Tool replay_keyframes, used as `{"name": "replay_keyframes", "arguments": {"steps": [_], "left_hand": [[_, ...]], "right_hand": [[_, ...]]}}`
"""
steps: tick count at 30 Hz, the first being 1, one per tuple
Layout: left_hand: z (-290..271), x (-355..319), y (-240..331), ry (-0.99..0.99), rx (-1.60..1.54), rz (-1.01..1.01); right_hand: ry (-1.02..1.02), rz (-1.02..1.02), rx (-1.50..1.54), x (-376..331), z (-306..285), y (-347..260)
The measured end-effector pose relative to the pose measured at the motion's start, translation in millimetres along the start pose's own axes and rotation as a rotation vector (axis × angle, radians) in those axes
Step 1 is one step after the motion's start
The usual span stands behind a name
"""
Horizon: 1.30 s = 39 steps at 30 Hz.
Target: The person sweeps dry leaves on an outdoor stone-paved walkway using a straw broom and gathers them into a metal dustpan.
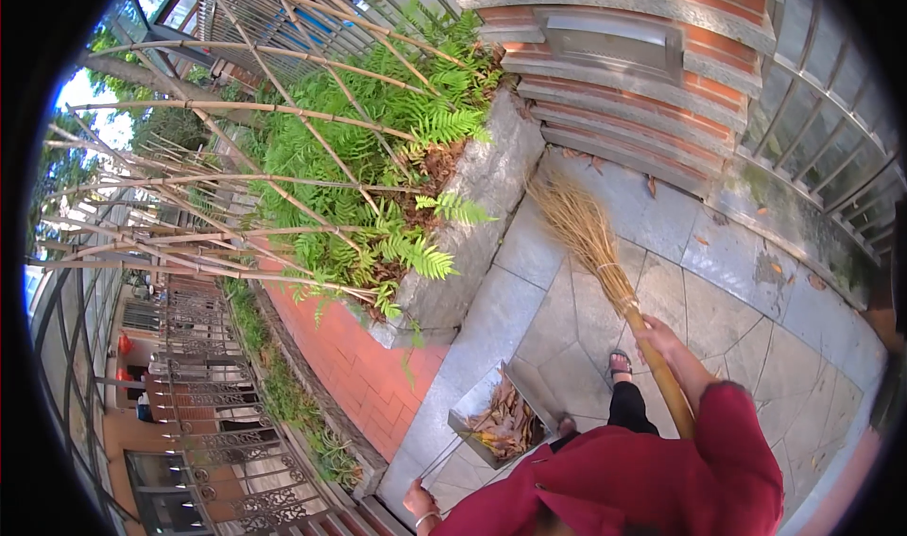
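Over grey paving (784,366), right hand (658,340) grips a broom (619,286), top end hidden; left hand (417,500) clasps dustpan (531,392) wires (440,459).

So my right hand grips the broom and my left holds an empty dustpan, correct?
Not quite: the dustpan isn't empty; the head view shows dry brown leaves in it. Your right hand does grip the broom, and your left hand holds the dustpan.

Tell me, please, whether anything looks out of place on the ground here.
Yes, slightly: small dry brown leaves lie scattered on the grey stone paving by the banded brick-and-stone wall, odd because a heap of similar leaves sits in the grey box-shaped dustpan.
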State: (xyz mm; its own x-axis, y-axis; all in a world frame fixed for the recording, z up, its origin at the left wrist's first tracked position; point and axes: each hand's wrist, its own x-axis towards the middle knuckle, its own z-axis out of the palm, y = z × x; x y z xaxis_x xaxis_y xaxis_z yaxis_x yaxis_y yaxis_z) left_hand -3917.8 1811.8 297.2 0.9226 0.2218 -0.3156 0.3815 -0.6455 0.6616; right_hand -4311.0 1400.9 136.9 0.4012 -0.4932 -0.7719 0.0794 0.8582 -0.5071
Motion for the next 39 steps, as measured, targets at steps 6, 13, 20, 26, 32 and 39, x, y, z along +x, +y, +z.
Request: {"name": "replay_keyframes", "arguments": {"steps": [6,13,20,26,32,39], "left_hand": [[53,18,31,-0.15,-0.018,-0.012],[95,35,74,-0.318,0.071,0.132],[84,27,111,-0.363,-0.022,0.179],[101,55,114,-0.411,0.005,0.184],[105,65,120,-0.369,0.113,0.182],[92,62,136,-0.328,0.167,0.224]], "right_hand": [[0.096,0.035,-0.02,-115,49,-33],[0.021,-0.085,0.044,-9,52,-38],[0.185,-0.011,0.335,-47,47,-7],[0.208,-0.008,0.147,-149,95,23],[0.101,-0.091,0.122,-40,96,24],[0.269,-0.133,0.413,-20,45,38]]}}
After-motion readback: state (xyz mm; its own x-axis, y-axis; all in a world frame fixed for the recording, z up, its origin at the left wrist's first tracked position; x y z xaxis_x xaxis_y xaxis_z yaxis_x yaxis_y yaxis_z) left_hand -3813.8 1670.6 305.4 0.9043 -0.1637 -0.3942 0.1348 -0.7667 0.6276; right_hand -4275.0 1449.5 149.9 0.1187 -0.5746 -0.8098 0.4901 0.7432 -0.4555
